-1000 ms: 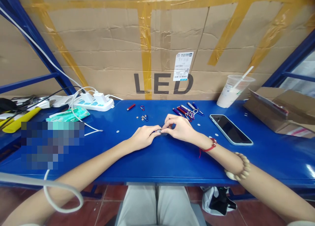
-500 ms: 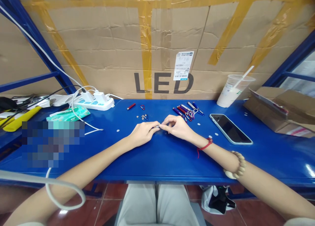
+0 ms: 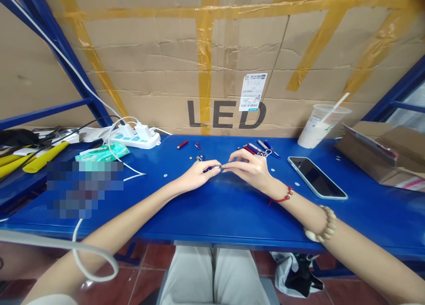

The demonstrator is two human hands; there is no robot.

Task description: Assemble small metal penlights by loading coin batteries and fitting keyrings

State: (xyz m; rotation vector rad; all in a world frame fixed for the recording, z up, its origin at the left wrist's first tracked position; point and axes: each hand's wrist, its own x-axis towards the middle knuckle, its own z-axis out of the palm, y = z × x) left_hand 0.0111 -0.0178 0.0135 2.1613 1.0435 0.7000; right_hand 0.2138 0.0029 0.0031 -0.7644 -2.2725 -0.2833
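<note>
Pinched between thumb and fingers of the left hand (image 3: 194, 176): one small, slender piece (image 3: 217, 166). Looks silvery and shiny at the exposed end, darker along the short stretch beside the left thumb. Lies sideways and close to level, shiny end pointing away from the left palm, toward the right hand (image 3: 253, 167). Ends right at the right fingertips; too small there to tell touching from just beside. Runs back behind the left thumb, hidden from there on. Too tiny for finer detail to be made out.
</note>
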